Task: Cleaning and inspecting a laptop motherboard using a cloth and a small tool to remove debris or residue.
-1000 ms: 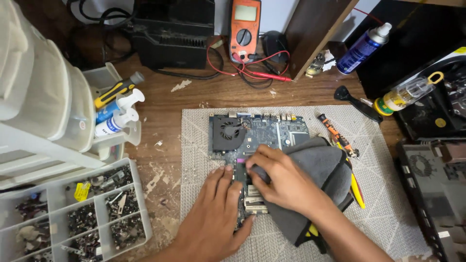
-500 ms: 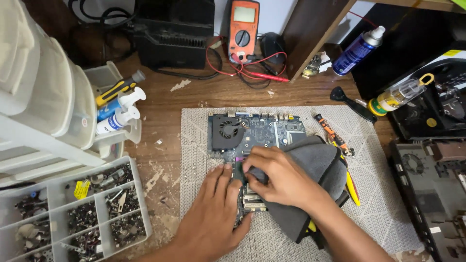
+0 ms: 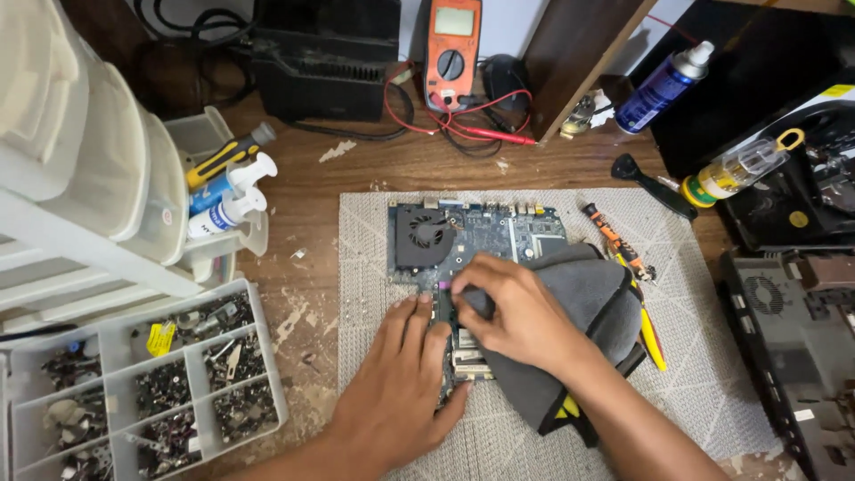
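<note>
Single view only, head-worn camera. It looks steeply down onto a wooden bench [image 3: 312, 178] from the person's side, the 6 o'clock edge, facing toward the wall at 12 o'clock. Range is close, at arm's reach: both forearms enter from 6 o'clock. The grey mat [image 3: 712, 356] sits just right of frame centre, with the circuit board [image 3: 481, 227] at centre. The parts tray [image 3: 267, 356] is cut off at 8 o'clock, the meter [image 3: 452, 40] at 12 o'clock. No second view, so no shared area.
</note>
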